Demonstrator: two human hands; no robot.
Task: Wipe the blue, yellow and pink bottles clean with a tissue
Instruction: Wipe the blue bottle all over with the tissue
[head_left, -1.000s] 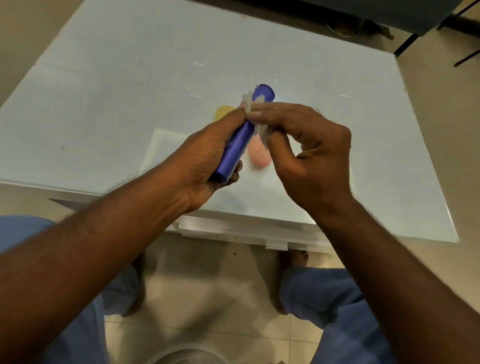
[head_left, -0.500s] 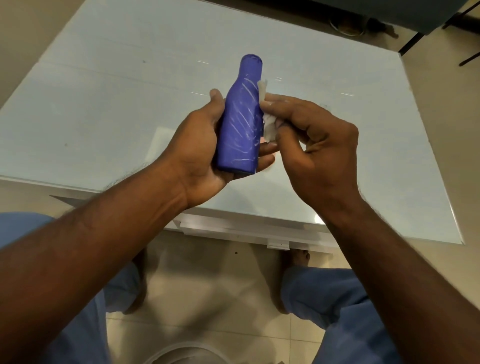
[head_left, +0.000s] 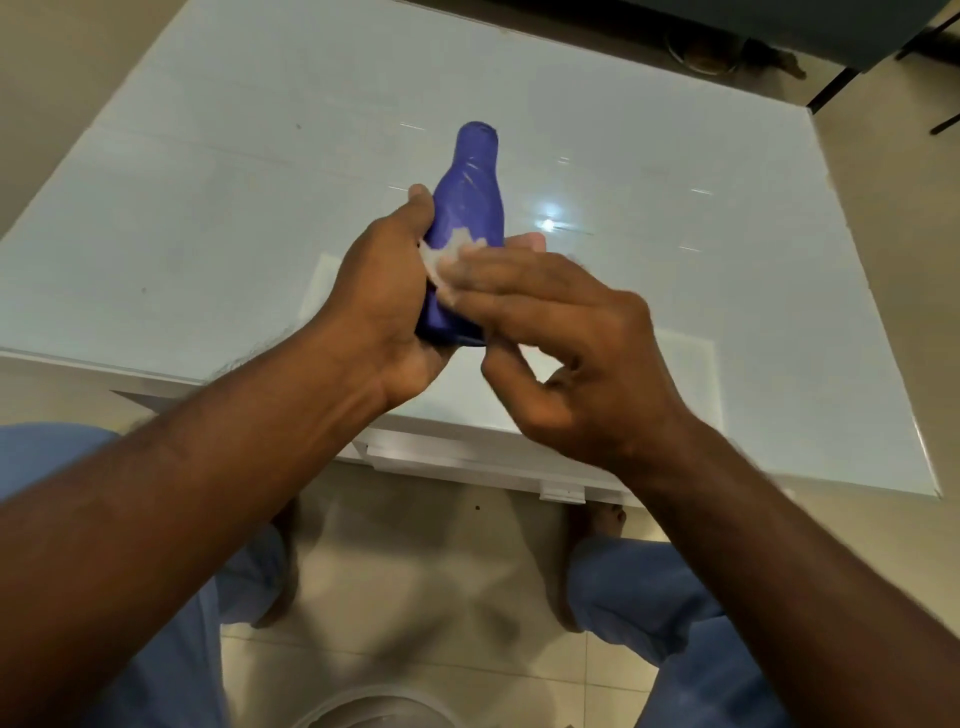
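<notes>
The left hand (head_left: 384, 306) grips the blue bottle (head_left: 467, 218) around its lower body, holding it upright above the pale bench (head_left: 208, 208) with the neck pointing away. The right hand (head_left: 566, 353) presses a white tissue (head_left: 447, 257) against the bottle's side with its fingers (head_left: 498, 270). Blue trousers (head_left: 639, 587) and tiled floor (head_left: 415, 545) show below.

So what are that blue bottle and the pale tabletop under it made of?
The blue bottle looks like matte plastic: opaque, evenly coloured, with faint whitish smears and no sharp glints. The pale tabletop seems to be glass or a glossy laminate, since it mirrors the lamps; which one I cannot tell.
</notes>
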